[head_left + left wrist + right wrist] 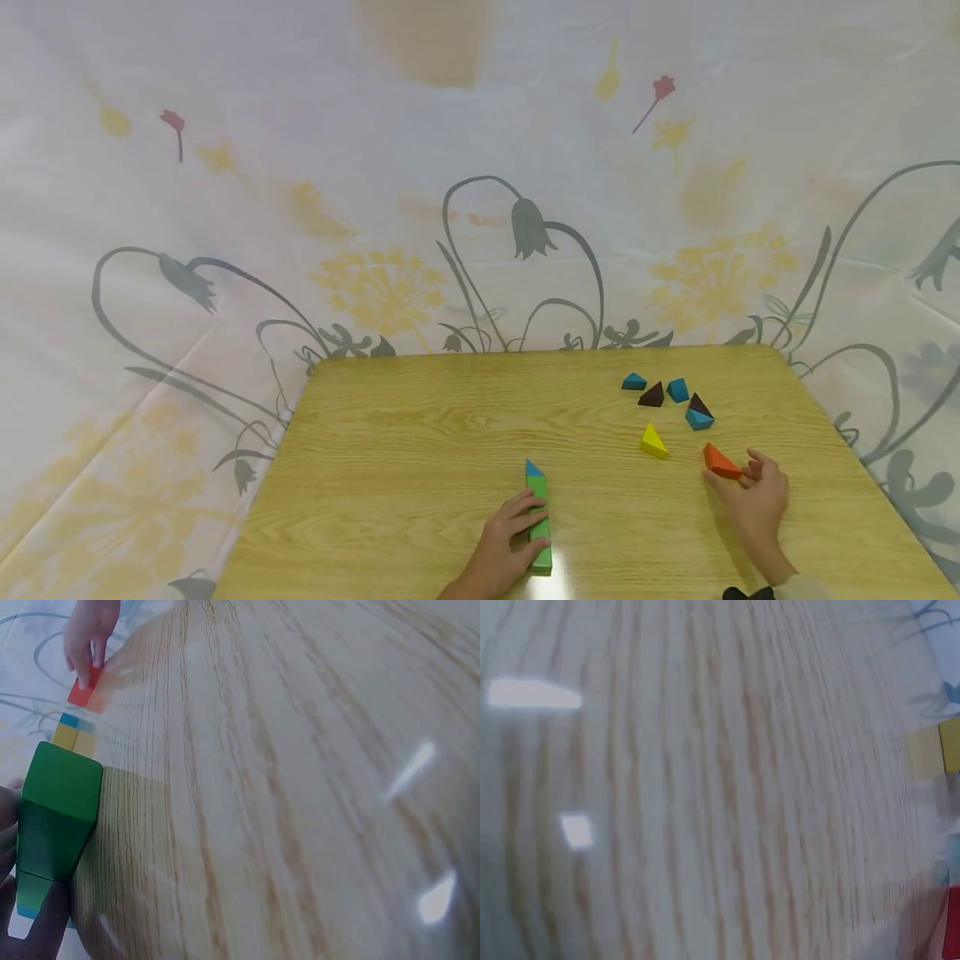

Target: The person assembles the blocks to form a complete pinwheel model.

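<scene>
My left hand [498,542] lies over a straight row of green blocks [541,532], with fingertips across the top and the thumb near the close end. A small blue triangular block [533,468] tops the row's far end. From the left wrist, the green end block [64,776] looms large, and a seam divides it from another green piece. To the right, my right hand [756,504] pinches an orange-red triangular block [720,462] between thumb and fingers. Only a red edge of that triangular block [952,922] shows in the right wrist view.
A yellow triangular block [653,442] lies left of the orange-red one. Farther back are a dark brown triangular block [652,396], blue blocks [678,390] and a dark piece against a blue one [700,419]. The wooden table [390,433] meets a flower-printed cloth [375,167] behind.
</scene>
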`<action>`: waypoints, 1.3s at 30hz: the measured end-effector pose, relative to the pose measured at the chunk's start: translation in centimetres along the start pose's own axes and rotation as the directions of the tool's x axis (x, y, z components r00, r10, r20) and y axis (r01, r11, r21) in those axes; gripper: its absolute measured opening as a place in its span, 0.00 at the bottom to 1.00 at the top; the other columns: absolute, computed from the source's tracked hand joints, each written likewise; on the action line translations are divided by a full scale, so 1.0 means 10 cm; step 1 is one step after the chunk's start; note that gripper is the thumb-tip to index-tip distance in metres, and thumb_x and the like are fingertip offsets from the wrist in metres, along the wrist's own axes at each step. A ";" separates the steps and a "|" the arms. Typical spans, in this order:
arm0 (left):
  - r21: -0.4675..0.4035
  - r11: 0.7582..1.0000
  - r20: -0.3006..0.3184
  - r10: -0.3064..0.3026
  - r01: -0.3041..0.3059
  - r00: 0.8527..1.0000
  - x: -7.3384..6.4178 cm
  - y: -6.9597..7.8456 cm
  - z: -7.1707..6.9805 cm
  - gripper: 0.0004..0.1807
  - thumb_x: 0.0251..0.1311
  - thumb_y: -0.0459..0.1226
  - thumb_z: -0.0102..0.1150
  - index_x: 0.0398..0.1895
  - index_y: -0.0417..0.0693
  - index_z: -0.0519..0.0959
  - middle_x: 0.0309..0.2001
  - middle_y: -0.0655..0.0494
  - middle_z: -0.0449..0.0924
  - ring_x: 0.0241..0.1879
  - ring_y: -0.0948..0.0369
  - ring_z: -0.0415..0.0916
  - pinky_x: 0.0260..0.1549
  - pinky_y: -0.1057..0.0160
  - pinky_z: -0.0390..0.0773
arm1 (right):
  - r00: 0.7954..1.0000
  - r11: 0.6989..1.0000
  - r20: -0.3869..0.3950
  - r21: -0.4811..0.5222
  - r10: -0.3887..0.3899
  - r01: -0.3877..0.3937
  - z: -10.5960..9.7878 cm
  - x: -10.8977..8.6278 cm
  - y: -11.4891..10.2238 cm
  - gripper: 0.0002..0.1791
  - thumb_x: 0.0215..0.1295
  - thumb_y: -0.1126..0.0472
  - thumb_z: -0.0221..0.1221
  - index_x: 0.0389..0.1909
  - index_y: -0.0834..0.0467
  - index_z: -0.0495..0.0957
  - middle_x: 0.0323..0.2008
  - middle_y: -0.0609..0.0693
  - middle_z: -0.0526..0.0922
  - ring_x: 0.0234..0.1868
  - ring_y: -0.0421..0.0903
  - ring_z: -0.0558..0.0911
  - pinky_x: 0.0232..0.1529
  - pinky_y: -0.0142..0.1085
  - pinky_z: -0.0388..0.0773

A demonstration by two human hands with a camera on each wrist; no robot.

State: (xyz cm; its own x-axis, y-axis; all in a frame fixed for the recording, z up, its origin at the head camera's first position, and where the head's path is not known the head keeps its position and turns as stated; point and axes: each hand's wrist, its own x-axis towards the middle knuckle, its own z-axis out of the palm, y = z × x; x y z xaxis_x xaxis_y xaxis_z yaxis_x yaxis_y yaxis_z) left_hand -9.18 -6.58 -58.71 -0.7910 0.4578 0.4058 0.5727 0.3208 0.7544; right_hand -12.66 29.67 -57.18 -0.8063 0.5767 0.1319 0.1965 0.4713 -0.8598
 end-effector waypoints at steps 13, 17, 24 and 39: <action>0.030 1.000 -0.003 0.006 -0.006 1.000 -0.02 -0.03 0.02 0.19 0.58 0.35 0.63 0.52 0.36 0.78 0.57 0.49 0.74 0.63 0.47 0.65 0.58 0.55 0.70 | 0.994 0.998 -0.100 -0.023 0.054 -0.056 0.15 0.03 -0.01 0.30 0.50 0.68 0.67 0.53 0.72 0.66 0.45 0.64 0.68 0.43 0.54 0.67 0.40 0.30 0.64; 0.031 1.000 -0.001 0.002 -0.002 1.000 -0.02 -0.03 0.01 0.19 0.58 0.35 0.64 0.52 0.36 0.78 0.58 0.49 0.74 0.63 0.47 0.65 0.58 0.55 0.71 | 0.991 0.997 -0.129 -0.060 0.037 -0.045 0.19 0.03 -0.04 0.30 0.51 0.64 0.68 0.52 0.72 0.65 0.44 0.66 0.66 0.46 0.60 0.64 0.39 0.44 0.60; 0.028 1.000 0.002 -0.003 0.003 1.000 0.00 -0.02 0.00 0.19 0.58 0.35 0.63 0.52 0.36 0.78 0.58 0.48 0.74 0.63 0.47 0.65 0.57 0.54 0.71 | 0.985 0.994 -0.150 -0.056 0.084 -0.093 0.20 0.06 -0.10 0.30 0.54 0.61 0.67 0.51 0.71 0.63 0.42 0.67 0.64 0.47 0.62 0.62 0.37 0.47 0.59; 0.011 0.999 0.028 -0.039 0.039 0.999 -0.02 -0.01 0.00 0.20 0.60 0.37 0.61 0.54 0.37 0.77 0.59 0.50 0.73 0.64 0.47 0.63 0.57 0.53 0.71 | 0.989 0.992 -0.080 0.014 0.125 -0.124 0.12 0.07 -0.02 0.24 0.57 0.66 0.63 0.55 0.69 0.71 0.51 0.65 0.75 0.44 0.44 0.73 0.40 0.16 0.67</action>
State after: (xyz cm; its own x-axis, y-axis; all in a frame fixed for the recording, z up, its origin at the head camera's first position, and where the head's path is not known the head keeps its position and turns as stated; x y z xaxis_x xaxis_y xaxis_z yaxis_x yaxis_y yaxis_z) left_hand -9.10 -6.71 -58.82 -0.8067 0.4676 0.3615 0.5438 0.3477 0.7638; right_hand -13.98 29.19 -57.48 -0.7281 0.6826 0.0623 0.2875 0.3867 -0.8762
